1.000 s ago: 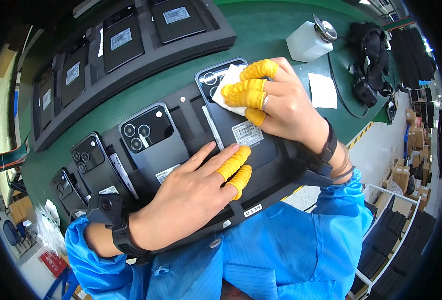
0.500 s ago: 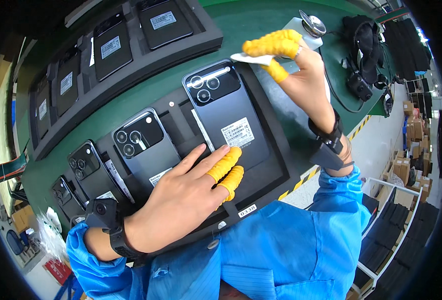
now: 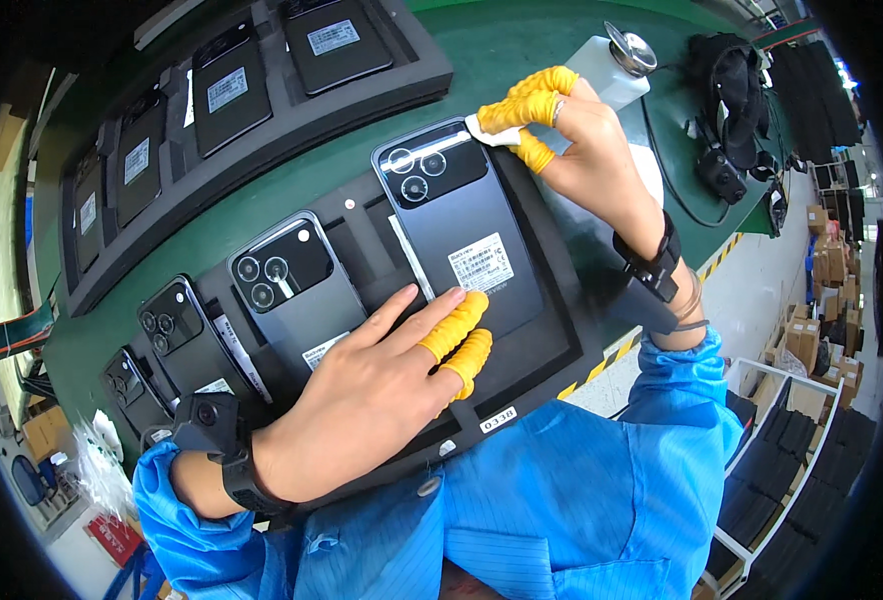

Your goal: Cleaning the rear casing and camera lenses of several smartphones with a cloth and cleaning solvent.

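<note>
A dark blue-grey phone [image 3: 452, 222] lies back up in a black foam tray [image 3: 587, 335], its camera block at the far end and a white label lower down. My left hand [image 3: 362, 385] rests with fingers extended across its lower part, near the label; yellow finger cots cover some fingertips. Pinched in my right hand [image 3: 584, 140], which also wears yellow cots, is a white wiping cloth [image 3: 492, 133]. The cloth meets the phone's far right corner, beside the camera block. Left of it in the tray is another phone [image 3: 297, 300], partly under my left hand.
Two more phones fill the tray's left end, such as this one [image 3: 187, 335]. Beyond stands a second foam tray [image 3: 417, 75] with several dark phones. A white dispenser bottle [image 3: 612, 70] with a metal top, a black cap [image 3: 719, 75] and cables sit on the green table [image 3: 522, 40].
My right hand has come slightly down and nearer the phone, bringing the cloth onto its far right corner. My left hand keeps its place on the phone.
</note>
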Tool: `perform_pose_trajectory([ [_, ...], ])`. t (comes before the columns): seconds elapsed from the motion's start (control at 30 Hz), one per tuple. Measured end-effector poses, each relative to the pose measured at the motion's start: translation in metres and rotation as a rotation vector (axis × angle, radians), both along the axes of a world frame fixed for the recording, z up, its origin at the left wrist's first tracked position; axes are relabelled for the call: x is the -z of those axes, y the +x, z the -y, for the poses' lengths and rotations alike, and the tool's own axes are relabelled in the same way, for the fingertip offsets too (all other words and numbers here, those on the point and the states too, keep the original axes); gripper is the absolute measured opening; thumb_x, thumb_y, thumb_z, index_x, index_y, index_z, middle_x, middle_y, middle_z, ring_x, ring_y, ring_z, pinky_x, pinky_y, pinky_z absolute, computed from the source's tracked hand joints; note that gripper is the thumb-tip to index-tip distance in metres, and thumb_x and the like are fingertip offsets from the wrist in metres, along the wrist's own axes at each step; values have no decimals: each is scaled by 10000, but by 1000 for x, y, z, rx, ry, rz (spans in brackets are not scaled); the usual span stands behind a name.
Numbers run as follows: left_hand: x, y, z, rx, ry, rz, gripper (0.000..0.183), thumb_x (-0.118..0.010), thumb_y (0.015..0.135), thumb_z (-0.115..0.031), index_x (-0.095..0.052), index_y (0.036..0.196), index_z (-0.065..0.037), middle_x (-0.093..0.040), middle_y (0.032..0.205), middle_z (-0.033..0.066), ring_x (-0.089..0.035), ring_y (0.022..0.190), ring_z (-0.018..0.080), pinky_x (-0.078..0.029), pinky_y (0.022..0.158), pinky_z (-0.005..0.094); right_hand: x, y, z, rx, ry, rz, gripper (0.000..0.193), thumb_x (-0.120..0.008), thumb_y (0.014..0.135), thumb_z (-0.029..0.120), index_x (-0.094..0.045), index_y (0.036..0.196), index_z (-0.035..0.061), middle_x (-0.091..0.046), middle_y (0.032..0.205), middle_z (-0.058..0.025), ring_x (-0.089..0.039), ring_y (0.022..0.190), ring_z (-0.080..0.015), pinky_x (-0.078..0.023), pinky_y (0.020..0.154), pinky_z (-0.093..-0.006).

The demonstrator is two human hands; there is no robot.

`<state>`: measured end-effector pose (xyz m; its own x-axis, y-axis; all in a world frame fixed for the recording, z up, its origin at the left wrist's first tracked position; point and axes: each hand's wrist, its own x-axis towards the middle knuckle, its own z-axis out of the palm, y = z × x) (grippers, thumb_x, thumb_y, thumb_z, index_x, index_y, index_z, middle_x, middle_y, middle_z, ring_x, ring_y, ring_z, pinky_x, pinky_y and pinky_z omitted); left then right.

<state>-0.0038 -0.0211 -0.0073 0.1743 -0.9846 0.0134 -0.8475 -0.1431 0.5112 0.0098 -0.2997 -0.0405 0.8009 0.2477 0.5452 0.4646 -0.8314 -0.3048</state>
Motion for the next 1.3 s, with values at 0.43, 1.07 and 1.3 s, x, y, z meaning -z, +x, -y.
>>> perform_pose_trajectory([
  [0.43, 1, 0, 0, 8, 1, 11, 372, -659, 794, -145, -602, 1156, -82, -572, 1281, 132, -459, 1307, 260, -354, 1105, 455, -4, 17, -27, -120, 169, 117, 256, -698, 718, 9, -721, 959, 95, -704, 962, -63, -612, 953, -267, -488, 853, -359],
  [1.07, 0, -2, 1, -13, -14, -6, 339, -643, 801, -137, -610, 1134, -79, -572, 1284, 126, -457, 1307, 263, -356, 1103, 456, -11, 7, -39, -162, -176, 152, 168, -700, 637, 65, -680, 803, 78, -640, 770, -36, -582, 851, -224, -424, 763, -330],
  [1.3, 1, -2, 0, -16, -31, -3, 353, -650, 795, -130, -610, 1142, -79, -577, 1276, 129, -455, 1311, 261, -362, 1100, 457, -12, -3, 5, -3, 13, 41, 190, -695, 715, 8, -702, 896, 68, -663, 860, -71, -603, 870, -260, -479, 807, -353],
])
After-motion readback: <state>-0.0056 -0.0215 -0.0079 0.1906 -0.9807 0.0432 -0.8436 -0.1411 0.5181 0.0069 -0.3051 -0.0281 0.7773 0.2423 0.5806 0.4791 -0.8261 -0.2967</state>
